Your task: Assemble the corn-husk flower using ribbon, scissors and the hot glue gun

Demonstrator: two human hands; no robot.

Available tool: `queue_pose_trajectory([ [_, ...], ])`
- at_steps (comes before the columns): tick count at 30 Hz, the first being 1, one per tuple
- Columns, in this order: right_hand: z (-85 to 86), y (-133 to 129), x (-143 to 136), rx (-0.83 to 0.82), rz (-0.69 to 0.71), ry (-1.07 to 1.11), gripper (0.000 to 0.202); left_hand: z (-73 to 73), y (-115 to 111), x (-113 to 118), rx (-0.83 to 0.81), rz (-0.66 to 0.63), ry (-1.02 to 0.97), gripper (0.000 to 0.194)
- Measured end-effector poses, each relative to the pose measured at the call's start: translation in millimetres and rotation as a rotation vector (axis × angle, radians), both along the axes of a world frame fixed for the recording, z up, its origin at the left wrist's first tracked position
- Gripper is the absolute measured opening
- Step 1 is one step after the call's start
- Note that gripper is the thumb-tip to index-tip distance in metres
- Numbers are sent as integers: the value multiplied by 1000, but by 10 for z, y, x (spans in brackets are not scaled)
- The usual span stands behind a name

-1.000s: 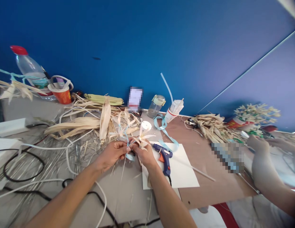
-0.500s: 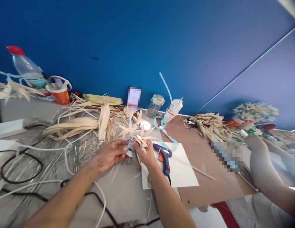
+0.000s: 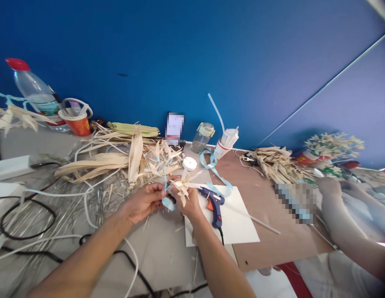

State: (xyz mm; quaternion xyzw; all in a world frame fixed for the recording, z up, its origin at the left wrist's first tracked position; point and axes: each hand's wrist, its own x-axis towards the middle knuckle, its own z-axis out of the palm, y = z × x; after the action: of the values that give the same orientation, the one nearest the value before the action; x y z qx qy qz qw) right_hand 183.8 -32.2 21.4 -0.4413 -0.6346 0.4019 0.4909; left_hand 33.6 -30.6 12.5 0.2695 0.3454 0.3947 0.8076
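My left hand (image 3: 145, 202) pinches a thin stem wrapped in light blue tape (image 3: 165, 182). Pale corn-husk flowers fan out from the top of this stem. Close beside it, my right hand (image 3: 190, 206) is closed on the base of another cream husk flower (image 3: 184, 186), whose petals cover part of the fingers. A loop of blue tape (image 3: 168, 203) hangs between the two hands. What the right fingertips grip exactly is partly hidden. Right of that hand, a blue glue gun (image 3: 215, 207) lies on a white sheet (image 3: 239, 231).
Dried corn husks (image 3: 93, 165), thin wires and cables spread over the left side. A white tape roll (image 3: 189, 163), a jar (image 3: 202, 138) and a paper cup (image 3: 222, 150) stand behind my hands. Another person's arms (image 3: 344, 219) are at the right.
The blue-wrapped stem now stands more upright and apart from the right-hand flower. That flower has tilted down toward me, over the right fingers. Both hands stay close together.
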Motion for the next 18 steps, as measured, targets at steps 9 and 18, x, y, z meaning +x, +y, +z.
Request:
queue_pose_trajectory([
  [9, -80, 37, 23, -2, 65, -19, 15, -59, 12, -1, 66, 24, 54, 17],
  [18, -114, 58, 40, 69, 88, -2, 10, 32, -17, 11, 100, 49, 188, 25],
])
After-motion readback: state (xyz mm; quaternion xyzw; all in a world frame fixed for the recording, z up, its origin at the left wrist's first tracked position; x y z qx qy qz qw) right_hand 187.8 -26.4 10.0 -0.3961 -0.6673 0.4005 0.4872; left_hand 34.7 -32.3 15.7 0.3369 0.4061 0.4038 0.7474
